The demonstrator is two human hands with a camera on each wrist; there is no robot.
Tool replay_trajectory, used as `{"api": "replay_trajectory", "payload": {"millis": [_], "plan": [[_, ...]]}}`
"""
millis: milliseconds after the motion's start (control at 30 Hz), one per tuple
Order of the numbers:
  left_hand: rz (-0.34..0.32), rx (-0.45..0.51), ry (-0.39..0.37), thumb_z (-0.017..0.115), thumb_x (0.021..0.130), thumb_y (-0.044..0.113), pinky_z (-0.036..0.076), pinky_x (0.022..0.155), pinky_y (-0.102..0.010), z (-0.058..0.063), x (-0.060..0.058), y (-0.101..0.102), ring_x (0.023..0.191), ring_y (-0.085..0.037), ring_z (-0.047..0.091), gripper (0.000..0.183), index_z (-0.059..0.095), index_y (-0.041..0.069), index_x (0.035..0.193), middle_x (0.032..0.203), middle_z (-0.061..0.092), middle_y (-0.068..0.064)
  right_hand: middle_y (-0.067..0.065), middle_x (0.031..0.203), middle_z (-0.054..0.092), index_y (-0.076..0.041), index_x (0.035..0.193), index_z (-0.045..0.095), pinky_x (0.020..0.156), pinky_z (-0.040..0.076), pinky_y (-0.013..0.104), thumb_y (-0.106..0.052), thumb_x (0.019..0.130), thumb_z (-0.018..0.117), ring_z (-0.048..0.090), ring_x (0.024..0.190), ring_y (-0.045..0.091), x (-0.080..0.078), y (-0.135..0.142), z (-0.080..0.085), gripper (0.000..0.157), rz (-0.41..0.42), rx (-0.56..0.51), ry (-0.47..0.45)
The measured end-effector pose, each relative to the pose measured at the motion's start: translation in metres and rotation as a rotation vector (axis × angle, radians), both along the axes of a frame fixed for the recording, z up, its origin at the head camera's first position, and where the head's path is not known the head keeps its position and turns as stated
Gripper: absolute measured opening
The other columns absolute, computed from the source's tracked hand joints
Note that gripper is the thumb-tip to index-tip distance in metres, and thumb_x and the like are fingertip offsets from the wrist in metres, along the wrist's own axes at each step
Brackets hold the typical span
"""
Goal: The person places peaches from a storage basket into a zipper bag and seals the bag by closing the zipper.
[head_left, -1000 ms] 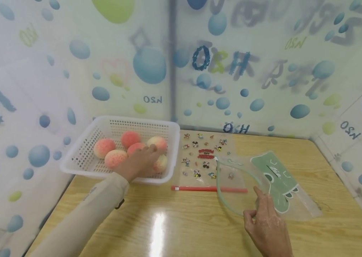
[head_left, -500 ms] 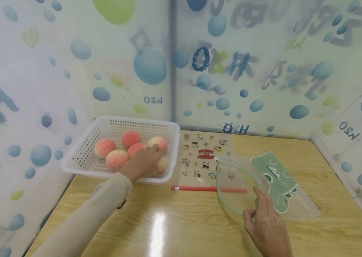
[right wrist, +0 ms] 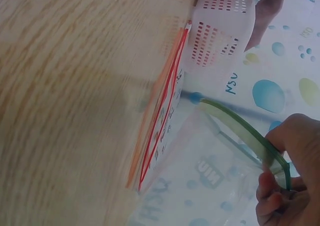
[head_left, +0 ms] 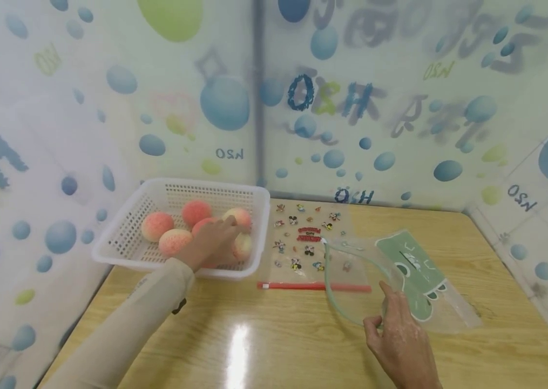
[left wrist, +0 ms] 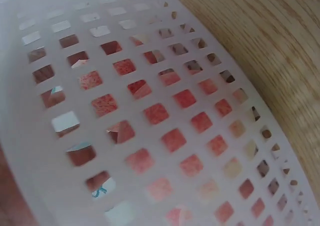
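Note:
My left hand (head_left: 212, 242) reaches into a white plastic basket (head_left: 123, 259) and lies over several red and pale yellow peaches (head_left: 175, 242). Its fingers touch the peaches at the basket's right end; whether they grip one is hidden. From the left wrist, peaches (left wrist: 175, 140) show through the holes of the basket wall (left wrist: 112, 121), but the fingertips do not. My right hand (head_left: 402, 340) pinches the green rim of a clear slider bag (head_left: 412, 262) with a green cartoon print. In the right wrist view, thumb and fingers (right wrist: 292, 146) hold this green rim (right wrist: 240, 126), and the bag's mouth stands apart.
A second clear slider bag (head_left: 309, 249), with a red zip strip (head_left: 312, 286) and small cartoon figures, lies flat between the basket and the green bag, partly overlapped by it. Patterned walls (head_left: 376, 108) enclose the wooden table (head_left: 283, 346) behind and at both sides.
My left hand stays over the peaches with only a slight shift of its fingers. My right hand keeps hold of the green-rimmed bag. The head view has shifted slightly.

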State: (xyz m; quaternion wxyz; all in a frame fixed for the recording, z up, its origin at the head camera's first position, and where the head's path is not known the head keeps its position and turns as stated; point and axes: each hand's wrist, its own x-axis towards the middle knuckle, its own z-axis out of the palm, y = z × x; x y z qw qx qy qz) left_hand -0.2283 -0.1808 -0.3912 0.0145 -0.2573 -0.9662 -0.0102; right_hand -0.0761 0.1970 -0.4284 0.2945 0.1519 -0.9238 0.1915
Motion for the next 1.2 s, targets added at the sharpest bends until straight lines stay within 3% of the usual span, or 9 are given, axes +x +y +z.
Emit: {"api": "replay_trajectory", "payload": {"millis": [167,367,800,1200], "plan": [[-0.040,0.033,0.077,0.079,0.085,0.023,0.051,0.056,-0.033,0.004,0.000,-0.004,0.072,-0.023,0.058,0.052,0.061,0.012,0.132,0.113,0.058,-0.015,0.019,0.092,0.056,0.012,0.129,0.051,0.037,0.036,0.025,-0.001,0.068,0.062,0.041,0.057,0.016,-0.002,0.000,-0.001,0.063,0.004,0.000,0.018],[-0.028,0.176,0.080,0.086,0.074,0.036,0.054,0.080,-0.043,0.012,-0.001,-0.001,0.094,-0.028,0.065,0.062,0.066,0.012,0.127,0.117,0.062,-0.011,0.019,0.090,0.056,0.013,0.128,0.052,0.037,0.036,0.026,-0.001,0.067,0.060,0.041,0.057,0.016,-0.004,0.000,-0.001,0.062,0.011,0.004,0.037],[-0.005,0.257,0.101,0.090,0.073,0.036,0.049,0.091,-0.047,0.017,0.006,-0.002,0.100,-0.029,0.062,0.067,0.063,0.014,0.131,0.122,0.058,-0.008,0.019,0.089,0.056,0.012,0.128,0.052,0.037,0.034,0.025,0.000,0.067,0.062,0.040,0.057,0.016,-0.003,-0.003,-0.001,0.063,-0.008,0.012,0.020],[-0.082,0.320,0.218,0.089,0.072,0.036,0.047,0.091,-0.047,0.025,0.012,0.001,0.102,-0.029,0.062,0.066,0.063,0.014,0.129,0.125,0.058,-0.008,0.021,0.091,0.056,0.012,0.128,0.053,0.036,0.032,0.022,0.000,0.069,0.060,0.038,0.054,0.014,-0.003,-0.005,-0.002,0.061,-0.008,0.007,0.015]]}}
